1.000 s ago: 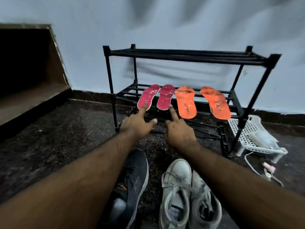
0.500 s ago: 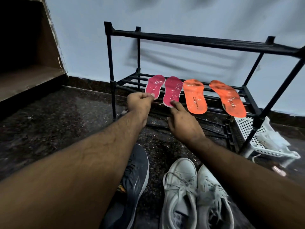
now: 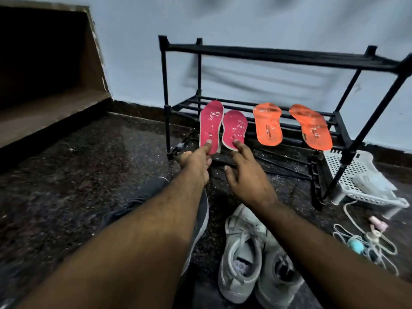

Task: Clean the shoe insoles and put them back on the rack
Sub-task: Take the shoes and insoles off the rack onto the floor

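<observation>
Your left hand [image 3: 196, 162] pinches the heel of one pink insole [image 3: 210, 127] and your right hand [image 3: 246, 172] touches the other pink insole [image 3: 234, 130], both at the rack [image 3: 278, 56]'s lower shelf; they look light, bendy, so grip the heels.

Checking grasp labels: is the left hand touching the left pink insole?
Touching. Head view shows the left hand with its thumb pressed on the lower end of the left pink insole, pinching it.
</observation>
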A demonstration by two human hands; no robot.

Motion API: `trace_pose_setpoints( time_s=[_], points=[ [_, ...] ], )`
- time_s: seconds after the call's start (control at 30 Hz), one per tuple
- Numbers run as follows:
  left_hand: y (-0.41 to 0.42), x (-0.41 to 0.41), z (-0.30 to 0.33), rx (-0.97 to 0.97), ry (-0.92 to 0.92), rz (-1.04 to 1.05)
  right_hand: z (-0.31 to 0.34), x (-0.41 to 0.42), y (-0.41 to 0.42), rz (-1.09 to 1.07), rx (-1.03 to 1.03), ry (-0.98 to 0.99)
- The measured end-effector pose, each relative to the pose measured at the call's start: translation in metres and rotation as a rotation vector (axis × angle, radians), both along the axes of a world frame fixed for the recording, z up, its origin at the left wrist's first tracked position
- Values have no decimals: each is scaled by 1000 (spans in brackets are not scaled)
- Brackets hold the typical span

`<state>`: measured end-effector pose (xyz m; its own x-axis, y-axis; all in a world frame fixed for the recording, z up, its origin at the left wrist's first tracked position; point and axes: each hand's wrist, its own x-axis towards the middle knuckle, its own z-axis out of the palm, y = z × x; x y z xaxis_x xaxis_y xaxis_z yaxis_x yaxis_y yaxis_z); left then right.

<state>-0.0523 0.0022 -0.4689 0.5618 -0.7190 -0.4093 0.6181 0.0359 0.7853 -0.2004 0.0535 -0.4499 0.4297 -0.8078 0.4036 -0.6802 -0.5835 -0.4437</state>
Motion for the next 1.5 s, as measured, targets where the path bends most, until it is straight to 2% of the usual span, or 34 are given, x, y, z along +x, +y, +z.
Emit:
trace_pose_setpoints(
  time_s=[0.1,0.4,0.67,0.77,0.9,1.03,1.33,1.5],
  points=[
    [-16,-2,-15,3,1,-50,-11,-8,-13,-5,-16,19],
    [-47,15,-32,-21,-224,-224,-33,-13,-24,-11,-22,11],
    [-52,20,-33,-3,-269,-352,-37,0,-28,-32,-46,15],
    [-49,18,-40,31,-341,-337,-42,1,-27,-32,-35,16],
    [-36,24,-45,-72,-419,-302,-45,-2,-20,-27,-19,6],
    [-12,29,-40,-104,-455,-277,-39,-9,0,-32,8,-52],
    [83,3,-2,-94,-410,-152,-8,-33,71,-7,8,-138],
    [155,-26,9,-75,-322,-240,-7,-54,126,13,-13,-164]
  ],
)
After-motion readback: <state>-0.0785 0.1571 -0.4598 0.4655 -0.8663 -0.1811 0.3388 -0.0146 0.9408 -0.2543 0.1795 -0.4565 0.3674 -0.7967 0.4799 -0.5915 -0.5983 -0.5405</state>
